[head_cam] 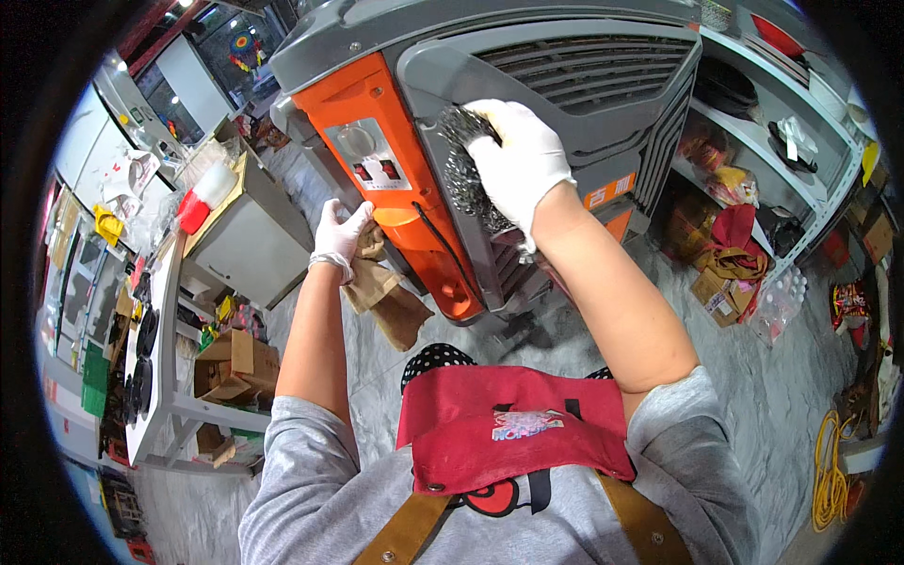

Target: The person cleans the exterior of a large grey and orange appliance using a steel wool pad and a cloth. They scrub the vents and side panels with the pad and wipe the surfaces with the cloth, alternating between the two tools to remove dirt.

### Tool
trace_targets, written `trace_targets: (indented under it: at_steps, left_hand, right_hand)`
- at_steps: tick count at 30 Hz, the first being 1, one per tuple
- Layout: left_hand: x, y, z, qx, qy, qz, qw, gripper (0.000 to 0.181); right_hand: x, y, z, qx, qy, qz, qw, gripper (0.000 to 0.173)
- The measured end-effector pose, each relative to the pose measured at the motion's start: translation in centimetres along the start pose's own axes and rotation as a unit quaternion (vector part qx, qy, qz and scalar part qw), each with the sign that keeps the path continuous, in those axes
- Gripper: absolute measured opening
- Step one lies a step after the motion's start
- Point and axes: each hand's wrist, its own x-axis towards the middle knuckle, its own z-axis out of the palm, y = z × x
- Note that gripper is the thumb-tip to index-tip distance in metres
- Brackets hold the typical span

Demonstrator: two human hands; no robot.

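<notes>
A large grey and orange appliance (607, 70) with louvred vents stands before me. On its orange side panel (402, 226) are a round knob (361, 140), two red rocker switches (376, 171) and a black cable (439, 236). My right hand (519, 152), in a white glove, grips a crumpled, glossy black bundle (466, 166) against the grey casing beside that panel; I cannot tell whether it is plastic or wire wool. My left hand (342, 229), also gloved, is at the orange panel's left edge, holding a brown cloth (378, 282) that hangs down.
At left, a cabinet (251, 219) stands beside a white table (166, 346) with an open cardboard box (240, 364) beneath. White metal shelving (759, 131) holds pans and bags on the right. Plastic bottles (780, 304) and a coiled yellow cord (830, 473) lie near the right side.
</notes>
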Motion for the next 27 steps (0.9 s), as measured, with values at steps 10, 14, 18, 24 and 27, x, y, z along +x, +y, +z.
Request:
trace_targets:
  at_steps: [10, 14, 18, 24, 27]
  left_hand:
    - [0.3, 0.0, -0.2, -0.035, -0.012, -0.015, 0.999, 0.082]
    - [1.0, -0.9, -0.2, -0.023, -0.006, -0.001, 1.000, 0.082]
    - [1.0, -1.3, -0.8, -0.062, -0.005, 0.014, 0.998, 0.074]
    - [1.3, -1.7, -0.3, -0.075, -0.023, 0.009, 0.997, 0.074]
    - [1.6, -2.4, 0.1, -0.126, -0.029, -0.004, 0.992, 0.073]
  right_hand:
    - [-8.3, 4.9, 3.6, -0.040, -0.017, 0.046, 0.998, 0.035]
    - [-7.7, 4.8, 3.4, -0.027, 0.025, 0.006, 0.999, 0.035]
    - [-2.4, 2.0, 2.9, -0.020, 0.102, -0.087, 0.991, 0.033]
    - [-12.7, 9.3, 5.4, -0.101, -0.028, -0.011, 0.994, 0.034]
    - [-15.3, 11.5, 5.1, -0.135, -0.077, -0.003, 0.988, 0.034]
